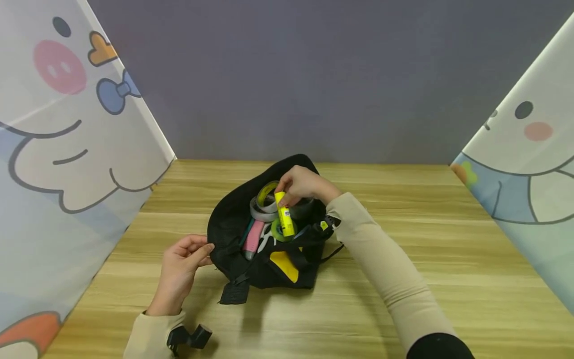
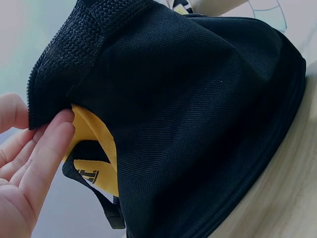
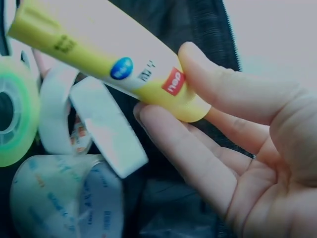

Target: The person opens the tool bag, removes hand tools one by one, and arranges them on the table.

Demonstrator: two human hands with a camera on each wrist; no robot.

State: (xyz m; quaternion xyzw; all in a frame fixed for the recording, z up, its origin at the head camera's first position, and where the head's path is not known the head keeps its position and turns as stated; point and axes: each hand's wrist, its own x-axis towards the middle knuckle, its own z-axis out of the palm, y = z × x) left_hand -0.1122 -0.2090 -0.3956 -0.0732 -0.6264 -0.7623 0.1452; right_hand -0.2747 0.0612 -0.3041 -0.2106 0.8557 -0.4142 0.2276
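a: your right hand (image 1: 299, 184) is clamped on the yellow glue stick (image 1: 284, 213), thumb on one side and fingertips on the other, parted only by the stick's own width.

b: you have it by one end, the one beside the red label (image 3: 173, 82); the rest of the stick runs free of your fingers. it slants over the mouth of the black bag (image 1: 221, 219), its free end pointing towards the bag's near side.

a: is that free end touching anything, though?

b: in the head view it overlaps the green tape roll (image 3: 28, 114) in the bag, but you can't tell from these angles whether the two touch.

a: now your left hand (image 1: 181, 262): thumb and fingers are pinched together on the bag's left edge, with just the fabric between them.

b: yes, and the left wrist view has your fingertips against its zip border. what lies about your grip on the right?

a: inside the bag, a pink-handled tool (image 1: 253, 237) lies towards the near left, a grey tape roll (image 1: 260, 215) sits farther back with a yellow tape roll (image 1: 264, 191) against it, and you also have a clear tape roll (image 3: 49, 198) in there.

b: the bag itself rests on the wooden table (image 1: 448, 259), between your two forearms.
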